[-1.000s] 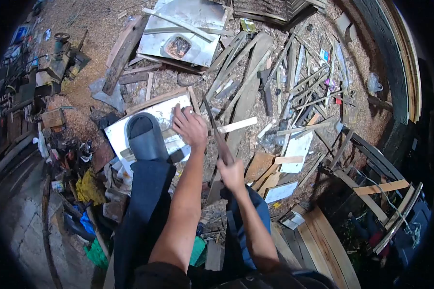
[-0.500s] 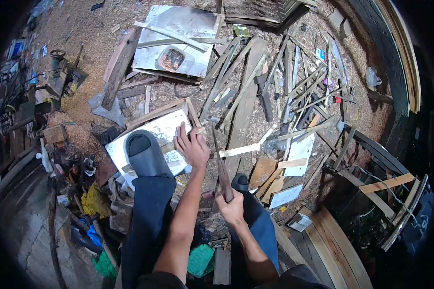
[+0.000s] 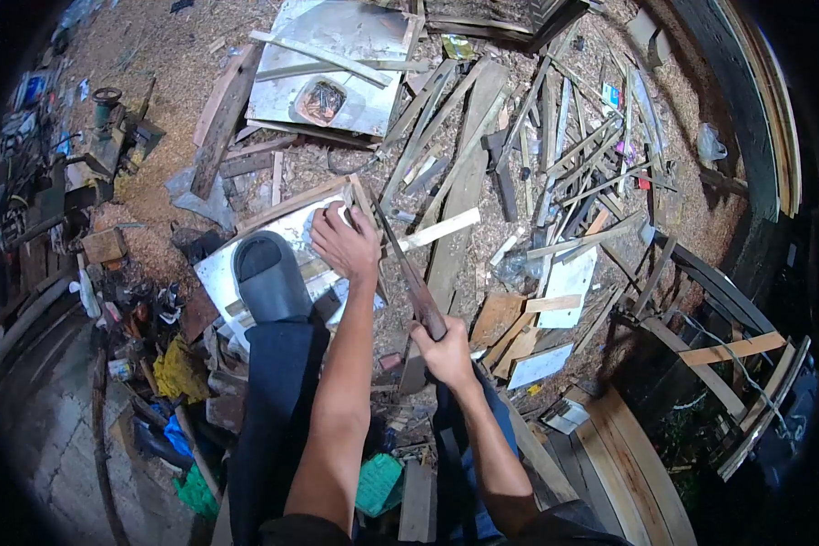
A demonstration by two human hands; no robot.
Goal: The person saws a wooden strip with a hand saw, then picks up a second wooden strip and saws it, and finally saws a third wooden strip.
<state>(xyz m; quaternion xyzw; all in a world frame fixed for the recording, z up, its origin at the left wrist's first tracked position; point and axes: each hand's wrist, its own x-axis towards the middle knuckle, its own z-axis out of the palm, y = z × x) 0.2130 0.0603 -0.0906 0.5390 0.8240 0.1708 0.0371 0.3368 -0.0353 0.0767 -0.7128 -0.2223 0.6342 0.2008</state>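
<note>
Head view: dim, cluttered work yard, ground strewn with wood shavings and offcuts, cracked bare ground at lower left.
Nearest scraps: two green pieces, one between the legs, one farther left; one yellow crumpled piece beyond the latter.
Boards at lower right: several long planks side by side; exact count unclear.
Right hand: one, the person's own, fingers wrapped round the handle of one saw, its blade pointing away and a little left, nearly edge-on.
Left hand: one, fingers bent, resting over the right part of the near panel; whether it pinches anything, I cannot tell.
Near panel: one, white, wood-edged, under one dark sandal.
Pale strip: one, sticking out right of the blade; contact with the blade is unclear.
Middle ground: many loose sticks, too tangled to count.
Far panel: one, white, bearing two wooden strips and one tub of small pieces.
</note>
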